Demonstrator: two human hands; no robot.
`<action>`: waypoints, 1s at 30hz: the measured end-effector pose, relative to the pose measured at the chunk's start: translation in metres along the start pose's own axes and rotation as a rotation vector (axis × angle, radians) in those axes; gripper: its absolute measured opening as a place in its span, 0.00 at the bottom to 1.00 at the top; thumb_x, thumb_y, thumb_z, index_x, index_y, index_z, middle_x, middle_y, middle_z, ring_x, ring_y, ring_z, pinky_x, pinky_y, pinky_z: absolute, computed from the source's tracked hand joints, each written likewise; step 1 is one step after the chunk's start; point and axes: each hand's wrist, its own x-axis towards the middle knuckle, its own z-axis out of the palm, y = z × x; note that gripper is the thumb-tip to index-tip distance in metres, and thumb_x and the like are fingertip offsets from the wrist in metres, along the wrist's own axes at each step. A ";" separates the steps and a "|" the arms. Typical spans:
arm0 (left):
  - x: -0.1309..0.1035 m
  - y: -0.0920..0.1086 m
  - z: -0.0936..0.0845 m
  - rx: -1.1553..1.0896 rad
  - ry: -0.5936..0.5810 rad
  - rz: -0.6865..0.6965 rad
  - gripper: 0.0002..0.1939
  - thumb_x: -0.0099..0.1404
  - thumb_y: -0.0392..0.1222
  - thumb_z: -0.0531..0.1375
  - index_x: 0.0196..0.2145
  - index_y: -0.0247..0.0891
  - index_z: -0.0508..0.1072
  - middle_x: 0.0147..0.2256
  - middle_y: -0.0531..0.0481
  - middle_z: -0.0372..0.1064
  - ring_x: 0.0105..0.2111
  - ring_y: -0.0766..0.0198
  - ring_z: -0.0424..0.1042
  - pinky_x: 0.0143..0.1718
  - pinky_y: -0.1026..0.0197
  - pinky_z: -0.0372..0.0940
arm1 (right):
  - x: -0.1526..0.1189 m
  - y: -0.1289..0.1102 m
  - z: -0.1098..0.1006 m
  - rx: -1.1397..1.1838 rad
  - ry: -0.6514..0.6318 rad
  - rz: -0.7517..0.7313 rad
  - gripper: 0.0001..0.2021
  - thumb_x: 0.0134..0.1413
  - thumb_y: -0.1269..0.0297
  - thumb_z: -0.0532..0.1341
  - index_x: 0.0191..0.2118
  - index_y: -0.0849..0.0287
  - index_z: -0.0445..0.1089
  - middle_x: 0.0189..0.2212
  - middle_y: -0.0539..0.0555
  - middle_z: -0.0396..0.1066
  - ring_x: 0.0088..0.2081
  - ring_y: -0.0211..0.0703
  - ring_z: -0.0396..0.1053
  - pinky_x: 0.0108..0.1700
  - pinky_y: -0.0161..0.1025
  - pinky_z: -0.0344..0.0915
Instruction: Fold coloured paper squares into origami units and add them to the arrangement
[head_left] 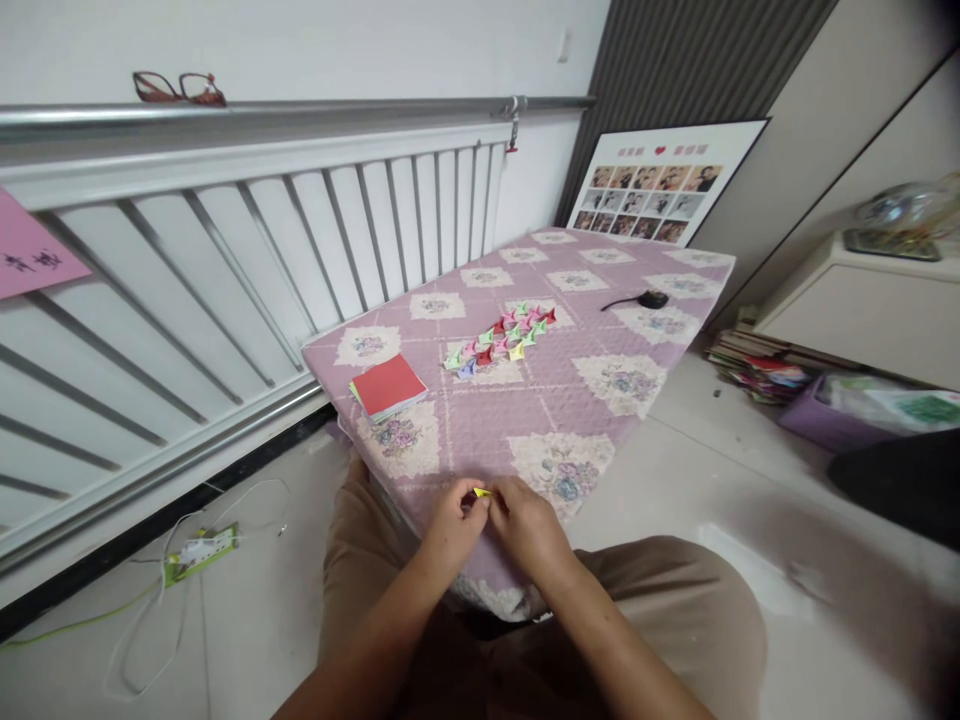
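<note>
A small folded piece of yellow paper (482, 492) is pinched between my two hands, just above the near end of the table. My left hand (454, 520) grips its left side with fingers closed. On the other side, the closed fingers of my right hand (523, 515) meet it and cover part of it. Beyond them, several small folded paper figures (500, 343) in green, pink, red, blue and yellow stand grouped on the cloth. To their left lies a stack of square coloured paper (390, 386) with a red sheet on top.
A floral pink cloth covers the table (480, 430). Towards its far right lies a black object with a strap (651, 299). White railings (300, 270) run along the left. A power strip (201, 555) with cables lies on the floor. A photo board (664, 185) leans behind.
</note>
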 end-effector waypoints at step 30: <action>-0.032 0.059 -0.047 -0.143 -0.401 0.026 0.12 0.62 0.40 0.58 0.44 0.37 0.68 0.38 0.49 0.70 0.38 0.64 0.68 0.40 0.63 0.61 | -0.019 -0.010 -0.055 0.548 -0.282 -0.135 0.04 0.60 0.64 0.57 0.35 0.55 0.68 0.32 0.51 0.69 0.37 0.39 0.67 0.40 0.35 0.62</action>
